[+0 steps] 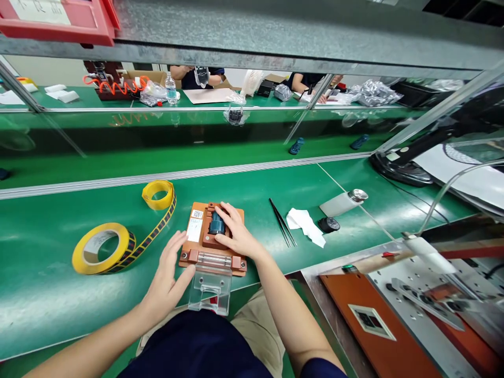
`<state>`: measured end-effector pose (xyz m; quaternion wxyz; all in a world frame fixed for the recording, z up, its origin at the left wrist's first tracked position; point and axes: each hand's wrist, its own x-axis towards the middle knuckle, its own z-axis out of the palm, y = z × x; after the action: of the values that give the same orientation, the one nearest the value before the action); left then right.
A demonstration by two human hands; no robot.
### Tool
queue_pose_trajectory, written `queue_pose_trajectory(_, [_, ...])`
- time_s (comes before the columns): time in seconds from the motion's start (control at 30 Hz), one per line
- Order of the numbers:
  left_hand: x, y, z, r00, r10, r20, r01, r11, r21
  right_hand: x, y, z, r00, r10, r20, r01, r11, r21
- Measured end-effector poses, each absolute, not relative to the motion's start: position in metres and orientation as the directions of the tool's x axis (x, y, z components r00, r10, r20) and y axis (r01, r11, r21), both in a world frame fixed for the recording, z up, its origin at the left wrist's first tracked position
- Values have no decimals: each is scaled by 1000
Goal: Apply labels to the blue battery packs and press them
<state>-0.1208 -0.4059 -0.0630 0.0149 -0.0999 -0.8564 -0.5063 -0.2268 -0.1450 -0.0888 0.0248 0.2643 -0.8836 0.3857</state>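
Observation:
A dark blue, roughly cylindrical part point(216, 224) sits in the recess of an orange-brown fixture point(185, 257). My right hand point(238, 233) is closed on it from the right, thumb and fingertips at its near and far ends. My left hand point(167, 275) holds nothing; its fingers are apart by the fixture's left edge. A clear plastic hinged lid point(212, 291) hangs open toward me over the bench edge, close to the left thumb. White labels point(194, 229) are stuck on the fixture's left side.
A yellow label roll point(92, 249) lies left, its strip running to a smaller coil point(157, 194). To the right are black tweezers point(281, 223), a white tissue point(306, 226), a black cap point(328, 224) and a dispenser bottle point(342, 202). A metal machine point(425, 304) stands right.

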Motion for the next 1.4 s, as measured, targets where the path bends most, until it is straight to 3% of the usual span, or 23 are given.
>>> queue_pose_trajectory(0.03, [-112, -412, -62, -974, 163, 155, 214, 466, 858, -224, -139, -91, -884, -364, 291, -462, 594, -659])
queue_pose_trajectory(0.1, [-98, -422, -60, -958, 285, 42, 157, 394, 906, -220, -119, -93, -914, -122, 387, -355, 700, -619])
queue_pose_trajectory(0.2, [-91, -428, -56, -754, 593, -283, -175, 234, 956, -216, -81, -99, -875, 216, 434, -29, 870, -491])
queue_pose_trajectory(0.27, [-97, -425, -49, -646, 668, -370, -379, 141, 915, -212, -58, -105, -854, 348, 387, 202, 907, -370])
queue_pose_trajectory(0.37, [-114, -418, -29, -624, 679, -387, -552, -33, 833, -206, -39, -116, -858, 420, 297, 354, 901, -251])
queue_pose_trajectory(0.5, [-148, -406, 4, -679, 671, -299, -588, -253, 769, -204, -30, -128, -868, 408, 284, 348, 907, -239])
queue_pose_trajectory(0.57, [-166, -396, 14, -723, 613, -320, -588, -301, 751, -204, -28, -132, -854, 408, 323, 319, 901, -294])
queue_pose_trajectory(0.67, [-186, -379, 14, -738, 503, -450, -635, -291, 716, -204, -27, -135, -814, 412, 410, 181, 850, -494])
queue_pose_trajectory(0.77, [-196, -368, 6, -715, 439, -544, -677, -243, 694, -199, -32, -130, -762, 516, 390, 33, 633, -773])
queue_pose_trajectory(0.87, [-209, -375, 1, -722, 435, -538, -624, -75, 778, -194, -41, -116, -747, 646, 158, -92, 136, -987])
queue_pose_trajectory(0.97, [-239, -401, 1, -897, 300, -325, -212, 354, 911, -192, -48, -99, -839, 539, -77, -156, -373, -915])
queue_pose_trajectory(1.03, [-268, -421, -1, -983, 185, -18, 117, 689, 715, -191, -54, -91, -885, 441, -149, -139, -556, -820])
queue_pose_trajectory(1.1, [-296, -435, -5, -975, 192, 114, 223, 859, 461, -191, -62, -88, -894, 400, -204, -119, -649, -752])
queue_pose_trajectory(1.17, [-320, -440, -11, -971, 229, 66, 237, 901, 363, -191, -73, -88, -905, 355, -234, -84, -687, -722])
queue_pose_trajectory(1.4, [-339, -447, -13, -991, 129, -28, 105, 900, 423, -196, -108, -84, -955, 191, -226, 60, -621, -782])
